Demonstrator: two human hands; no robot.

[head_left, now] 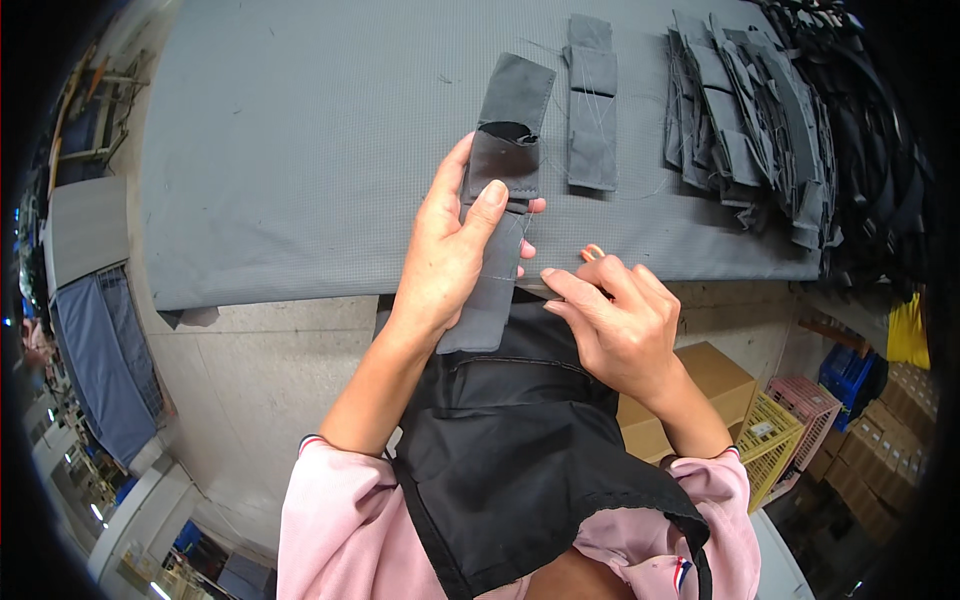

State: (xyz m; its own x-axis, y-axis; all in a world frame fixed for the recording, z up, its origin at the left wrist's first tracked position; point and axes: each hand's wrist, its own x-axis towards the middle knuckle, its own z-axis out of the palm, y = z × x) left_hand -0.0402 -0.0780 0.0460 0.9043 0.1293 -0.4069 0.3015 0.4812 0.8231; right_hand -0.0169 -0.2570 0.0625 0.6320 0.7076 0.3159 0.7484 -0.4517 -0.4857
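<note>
My left hand [445,250] is closed around a dark grey sewn fabric strip [492,290], thumb on top and fingertips showing past its right edge. The strip has a folded pocket [508,160] that gapes a little at its upper edge. Loose threads hang from its side. Just right of the strip, apart from it, my right hand [620,320] is closed in a pinch. An orange loop [592,252] of a small tool sticks out above its fingers; the rest is mostly hidden in the hand, so its kind is unclear.
A similar grey strip [593,110] with loose threads lies on the grey covered table [320,150]. Farther right are a pile of such strips [745,120] and black straps [880,150]. A cardboard box [715,385] and yellow crate [772,435] stand below at the right.
</note>
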